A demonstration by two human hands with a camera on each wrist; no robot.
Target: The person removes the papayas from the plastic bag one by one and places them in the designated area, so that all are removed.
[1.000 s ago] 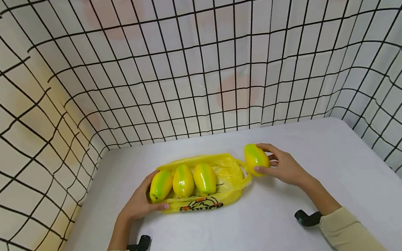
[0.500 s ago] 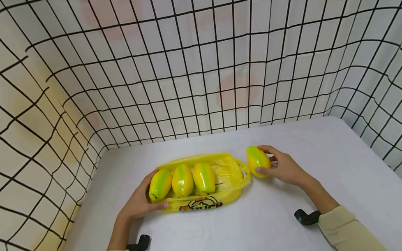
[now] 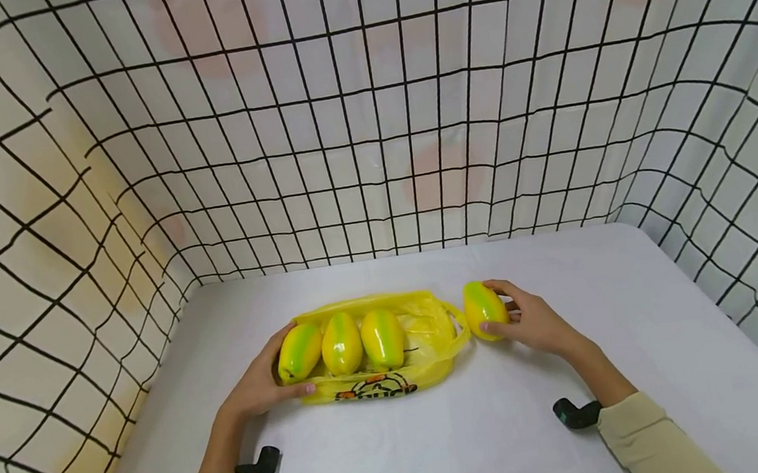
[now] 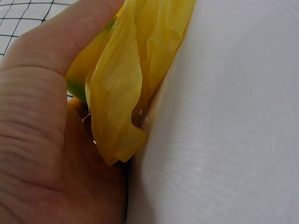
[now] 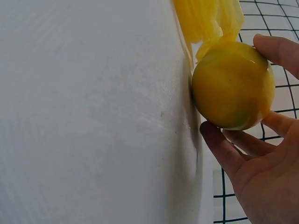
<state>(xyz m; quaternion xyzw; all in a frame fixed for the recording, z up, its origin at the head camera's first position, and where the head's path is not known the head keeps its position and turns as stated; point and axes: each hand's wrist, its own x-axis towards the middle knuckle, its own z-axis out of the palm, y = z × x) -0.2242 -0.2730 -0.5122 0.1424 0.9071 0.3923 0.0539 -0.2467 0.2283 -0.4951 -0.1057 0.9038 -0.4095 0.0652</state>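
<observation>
Yellow fruit [image 3: 483,306] in right grip [image 3: 535,322], bag edge [image 3: 326,391] in left grip [image 3: 258,384], tabletop [image 3: 613,295] extending rightward

free surface [image 3: 403,452] on the near side of the left fingers [image 3: 293,391] and right fingers [image 3: 506,287], open room right of the right fingers, held fruit [image 3: 484,310] filling their grip, yellow bag [image 3: 430,375] with three fruits [image 3: 342,344] blocking the span between, gridded wall [image 3: 342,162] standing beyond
</observation>
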